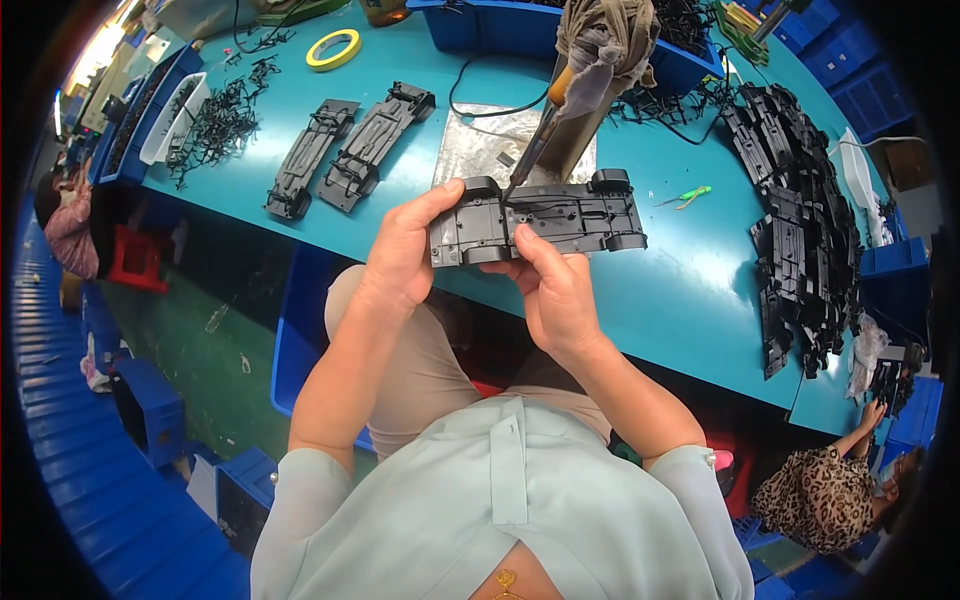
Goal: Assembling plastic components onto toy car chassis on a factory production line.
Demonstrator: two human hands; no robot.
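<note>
A black plastic toy car chassis [572, 222] is held level near the table's front edge, underside up, with black wheels at its corners. My left hand [405, 240] grips its left end, thumb along the top edge. From the near side my right hand [558, 295] holds its middle, thumb pressed on the underside and fingers beneath. The thin tip of a soldering iron [530, 155] points down at the chassis between my hands; whether it touches cannot be told. The iron is fixed to a metal stand wrapped with grey cloth [608, 45].
Two similar chassis [375, 147] lie to the left, with loose black parts [222, 118] beyond. Yellow tape [333, 50] and a blue bin [490, 30] stand at the back. Stacked chassis [795, 220] line the right, near a green-handled tool [693, 194]. Other people [825, 495] sit at both sides.
</note>
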